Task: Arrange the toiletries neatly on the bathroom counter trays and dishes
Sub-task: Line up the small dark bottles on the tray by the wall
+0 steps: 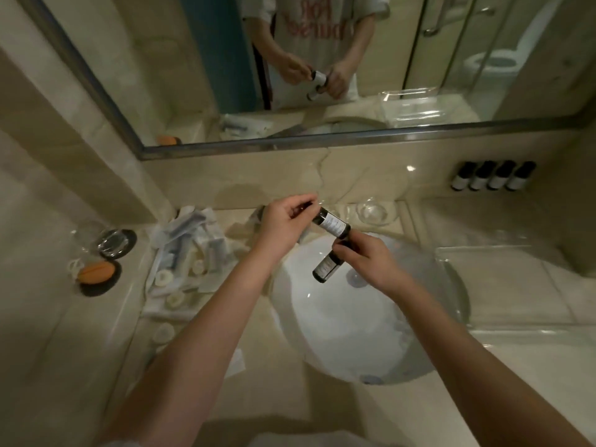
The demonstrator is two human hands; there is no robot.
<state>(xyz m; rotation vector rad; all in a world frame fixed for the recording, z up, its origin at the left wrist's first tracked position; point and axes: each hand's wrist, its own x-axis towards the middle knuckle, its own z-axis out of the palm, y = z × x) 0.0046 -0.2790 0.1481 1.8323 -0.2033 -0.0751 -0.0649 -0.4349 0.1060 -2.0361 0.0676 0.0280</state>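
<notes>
Bottles, two small dark ones w/ white labels, are held up over the sink [338, 317], one per hand. The left hand [283, 221] pinches the upper bottle [332, 224] near its cap end, fingers narrow round it. Its label faces up, prob. so it can be read or matched. The right hand [367, 259] has its fingers curled on the top of the lower bottle [325, 268], which slants down toward the person. The two bottles nearly meet btwn the hands; can't tell if they touch. Four like bottles [493, 175] sit in a tight row at the back right by the wall, so I'd judge these two are meant to join that row, or go on the clear tray [516, 272] right of the sink. Loose sachets [187, 250] lie heaped on the table [267, 350] to the left, not yet sorted. A glass dish [374, 209] behind the sink holds nothing I can make out.
</notes>
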